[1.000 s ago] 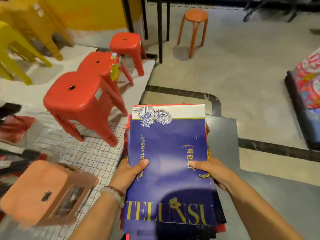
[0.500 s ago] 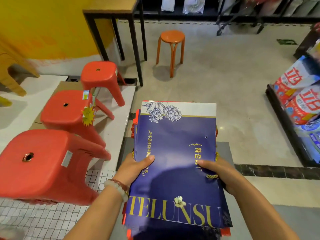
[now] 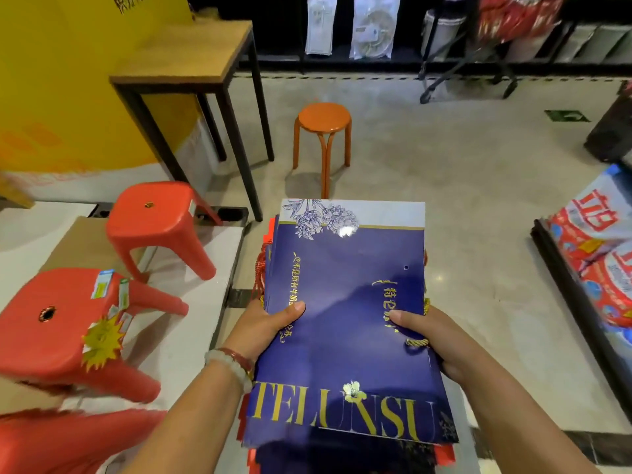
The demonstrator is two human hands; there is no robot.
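Stack of flat gift bags (image 3: 345, 302): held above the floor at view centre, running 12 to 6 o'clock. Left hand (image 3: 265, 331) clamps its 9 o'clock edge, right hand (image 3: 434, 340) its 3 o'clock edge, thumbs on top. Likely glossy, slippery, fairly heavy, bendy; grip both long edges, keep level

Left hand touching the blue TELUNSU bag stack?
Touching. Head view: the left hand grips the bag stack at its left edge, thumb pressed on its top face.

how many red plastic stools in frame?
2 for sure: far stool beside the wooden table, near stool at left with stickers. Blurred red shape at bottom left may be a third.
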